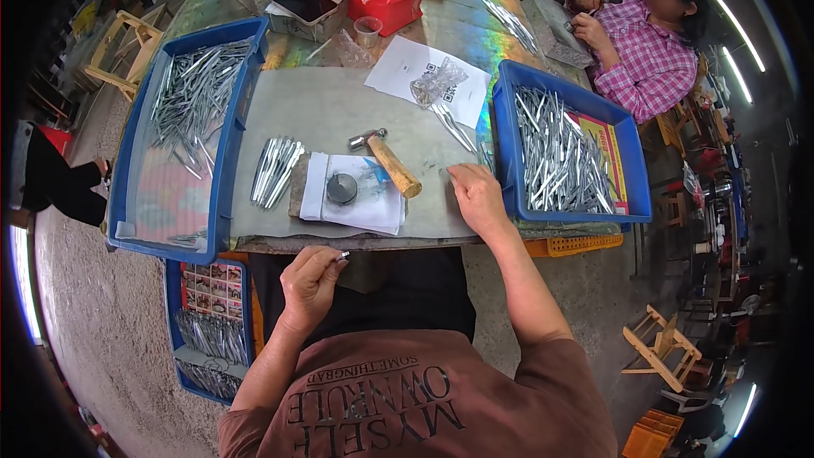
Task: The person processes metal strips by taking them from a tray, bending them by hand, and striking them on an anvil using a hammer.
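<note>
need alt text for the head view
A person's left hand pinches a small metal piece in front of a worktable; the right hand is beside a blue tray of metal rods. A hammer lies nearby.

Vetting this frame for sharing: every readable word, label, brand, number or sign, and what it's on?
Wording not copied here; placement only.
Brown T-shirt: large dark capitals, upside down, legible.
White sheet with QR codes: print too small to read.
Red-and-yellow printed sheet in right blue tray: characters too blurred to read reliably.
Other marks: too small or blurred.
</note>
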The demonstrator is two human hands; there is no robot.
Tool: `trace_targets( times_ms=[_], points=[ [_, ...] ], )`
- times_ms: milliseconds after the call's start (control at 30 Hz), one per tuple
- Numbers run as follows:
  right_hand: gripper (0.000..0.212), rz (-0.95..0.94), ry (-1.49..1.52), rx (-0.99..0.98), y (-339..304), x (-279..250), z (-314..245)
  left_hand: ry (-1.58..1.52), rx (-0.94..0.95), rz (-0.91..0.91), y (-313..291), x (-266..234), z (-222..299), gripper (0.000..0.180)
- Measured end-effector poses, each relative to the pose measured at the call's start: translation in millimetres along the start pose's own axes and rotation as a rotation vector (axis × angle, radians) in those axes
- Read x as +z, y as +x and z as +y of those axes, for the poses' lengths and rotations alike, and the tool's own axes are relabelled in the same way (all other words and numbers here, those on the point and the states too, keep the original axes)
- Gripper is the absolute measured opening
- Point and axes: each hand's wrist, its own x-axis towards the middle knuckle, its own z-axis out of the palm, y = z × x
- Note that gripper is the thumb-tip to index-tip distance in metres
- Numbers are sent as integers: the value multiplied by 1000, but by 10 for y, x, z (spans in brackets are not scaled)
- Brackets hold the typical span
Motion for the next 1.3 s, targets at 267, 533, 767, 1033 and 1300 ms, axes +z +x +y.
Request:
trace_targets(
  times_ms=[267, 533, 767, 1033, 1300],
  points=[
    [14, -87, -49, -30, 114, 104, 125, -24, -36, -11, -42, 10, -24, 12],
    [6, -137, -116, -16, 88, 47, 92, -26, 0, 8, -56, 48, -61, 12],
    [6, -106, -17, 80, 13, 15, 136, -61, -38, -4, -49, 35, -59, 12],
    [7, -141, -10, 60, -37, -8, 123, -90, -129, -26, -58, 41, -30, 11],
    [7, -297, -195, -26, -38, 49, 148, -123, -211, -47, -79, 60, -16, 9]
  ],
)
